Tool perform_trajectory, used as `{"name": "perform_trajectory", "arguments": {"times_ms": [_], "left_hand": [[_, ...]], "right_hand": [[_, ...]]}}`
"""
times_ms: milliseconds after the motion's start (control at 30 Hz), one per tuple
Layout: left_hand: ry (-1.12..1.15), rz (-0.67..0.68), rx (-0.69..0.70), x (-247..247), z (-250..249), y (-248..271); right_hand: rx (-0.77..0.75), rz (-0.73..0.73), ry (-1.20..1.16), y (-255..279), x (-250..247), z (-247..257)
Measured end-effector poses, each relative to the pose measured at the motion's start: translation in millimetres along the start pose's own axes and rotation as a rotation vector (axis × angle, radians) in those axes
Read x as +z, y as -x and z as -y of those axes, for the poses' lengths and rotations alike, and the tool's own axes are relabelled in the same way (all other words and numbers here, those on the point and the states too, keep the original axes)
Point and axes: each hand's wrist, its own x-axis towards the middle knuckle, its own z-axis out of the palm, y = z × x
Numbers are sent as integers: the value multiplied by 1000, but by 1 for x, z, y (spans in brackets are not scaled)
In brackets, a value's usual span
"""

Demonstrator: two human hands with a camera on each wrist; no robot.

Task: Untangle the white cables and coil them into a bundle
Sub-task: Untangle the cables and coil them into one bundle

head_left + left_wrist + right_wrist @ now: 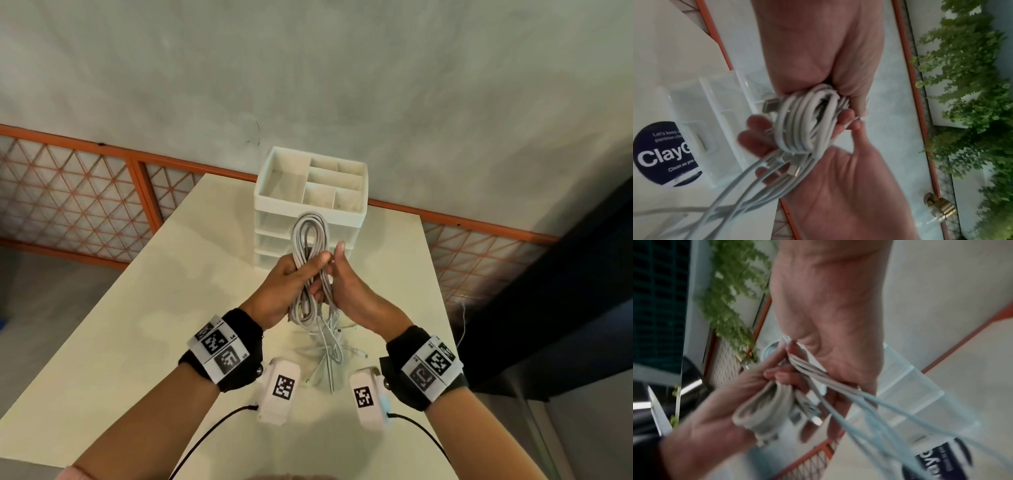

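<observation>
Both hands hold the white cables point(310, 240) up above the table, as a long coil of several loops. My left hand point(279, 286) grips the coil's middle with its fingers curled round it. My right hand point(344, 286) holds the same bundle from the right, thumb up. In the left wrist view the coil point(805, 120) sits between the two palms, with plug ends beside it. In the right wrist view the strands point(824, 379) run taut from my right hand's fingers point(789, 352), blurred. Loose cable ends point(327, 356) hang down onto the table.
A white drawer unit point(274, 198) with an open compartment tray on top stands at the table's far edge, just behind the coil. The white table point(137, 325) drops off at left and right. An orange lattice railing point(85, 205) runs behind.
</observation>
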Motion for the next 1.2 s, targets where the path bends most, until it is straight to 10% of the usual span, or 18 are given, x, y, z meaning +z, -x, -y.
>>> {"name": "perform_trajectory", "arguments": {"times_ms": [267,467,933,1200], "left_hand": [[-105,-270,69,-29,1,-15],[-128,-580,199,-24,6,-33],[399,-620,108,-20,-9,-40],[567,-709,112,-23,-14,-46]], "right_hand": [[-181,-74,564,1,-17,-9],[-361,-123,494,-3,7,-3],[-165,329,582,5,-4,-8],[-253,228,419,5,-14,-7]]}}
